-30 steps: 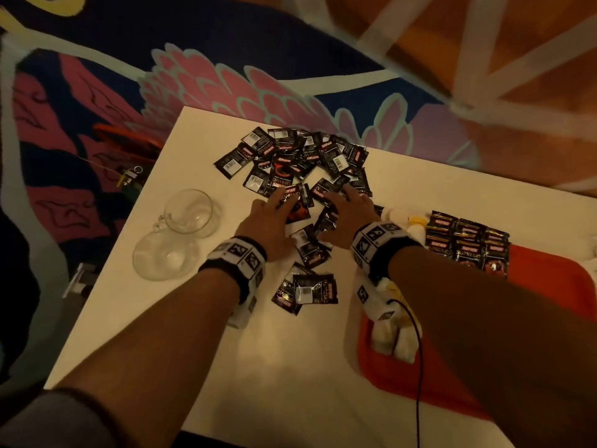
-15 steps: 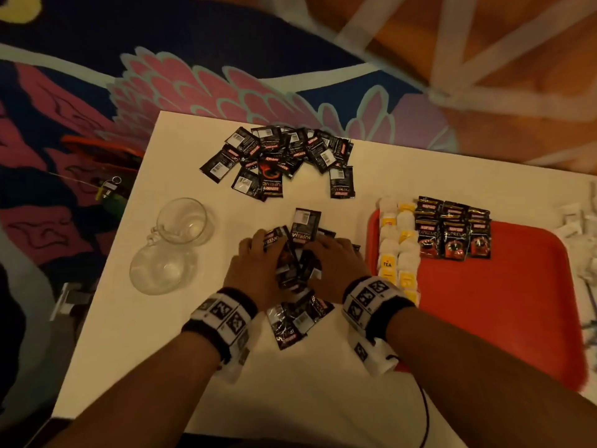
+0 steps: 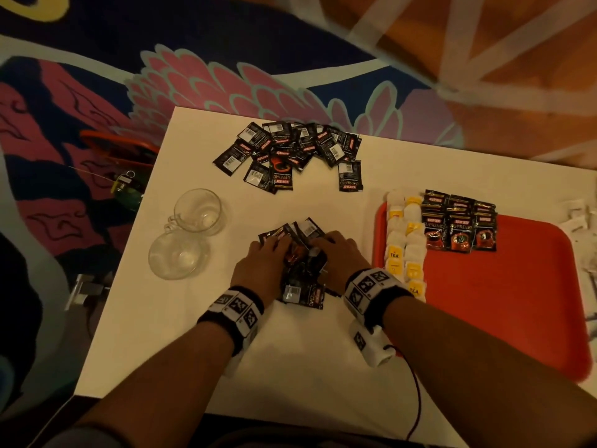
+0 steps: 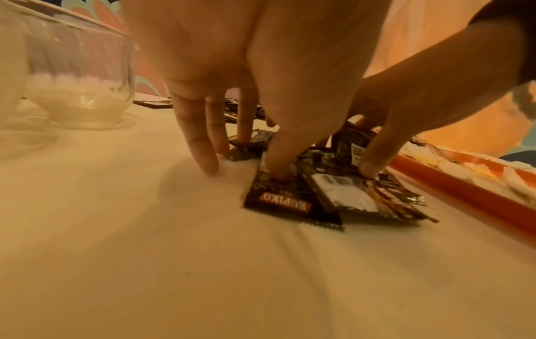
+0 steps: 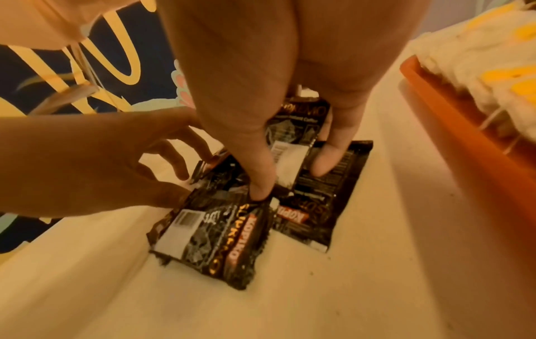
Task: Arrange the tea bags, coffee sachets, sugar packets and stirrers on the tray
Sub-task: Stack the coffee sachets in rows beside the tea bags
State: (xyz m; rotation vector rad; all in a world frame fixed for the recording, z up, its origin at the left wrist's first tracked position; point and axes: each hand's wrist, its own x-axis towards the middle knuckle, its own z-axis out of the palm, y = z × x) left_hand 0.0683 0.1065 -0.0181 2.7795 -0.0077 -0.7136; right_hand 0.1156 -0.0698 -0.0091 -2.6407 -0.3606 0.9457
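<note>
Head view first: both hands sit on a small heap of coffee sachets [image 3: 302, 273] in the middle of the white table [image 3: 181, 344]. The left hand [image 3: 258, 270] is on the left side of the heap and the right hand [image 3: 339, 263] is on the right side, with the fingers bent down onto the packs. A bigger pile of sachets [image 3: 287, 153] waits at the far edge of the table. The red tray [image 3: 484, 312] lies just to the right, with tea bags [image 3: 405, 244] in rows along its left edge and a neat block of sachets [image 3: 458, 221] beside them. Two glass cups [image 3: 190, 234] stand to the left. I think the step in hand is bunching this heap together so it can go on the tray. Left wrist view next: the left hand's fingertips [image 4: 275, 174] press down on the black packs, spread apart, not wrapped round any pack. Right wrist view last: the right hand's fingertips [image 5: 261, 190] push down on the heap too, and the tray's rim [image 5: 464, 128] is close by on the right. Neither hand has a real hold yet. Next, the hands likely need to squeeze the packs into one stack, lift it, and lay it next to the block on the tray. The packs look slippery, so some could slide out.
</note>
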